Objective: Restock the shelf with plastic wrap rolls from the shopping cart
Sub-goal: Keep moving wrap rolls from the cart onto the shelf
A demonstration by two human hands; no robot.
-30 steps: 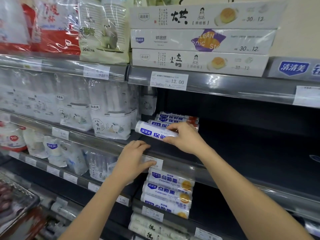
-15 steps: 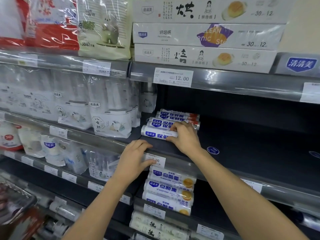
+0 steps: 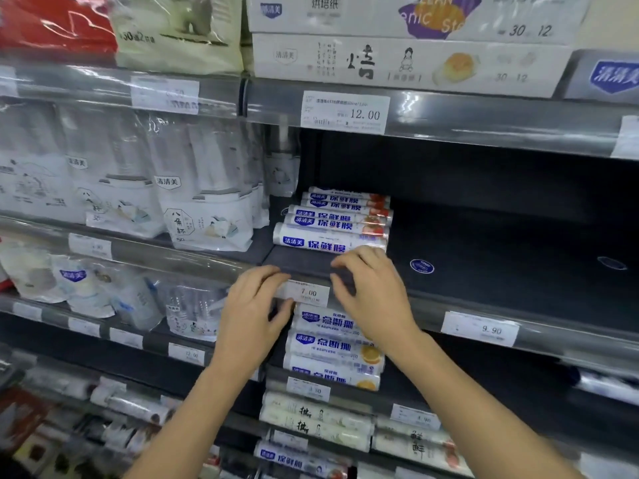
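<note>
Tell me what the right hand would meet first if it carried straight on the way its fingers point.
Most likely the front plastic wrap roll: the right hand holds nothing and its fingers aim up and back at that roll's right end. Depth is unclear, but nothing shows between them.

Carrier: dark shelf [image 3: 501,236], the middle tier in my feed.
Left end: plastic wrap rolls [image 3: 328,242] lying crosswise, packed in touching rows from front to back.
Right of rolls: round blue sticker [image 3: 422,266] flat on the board.
Front rail: price tags [image 3: 307,293]; I read 7.00 and 9.90.
</note>
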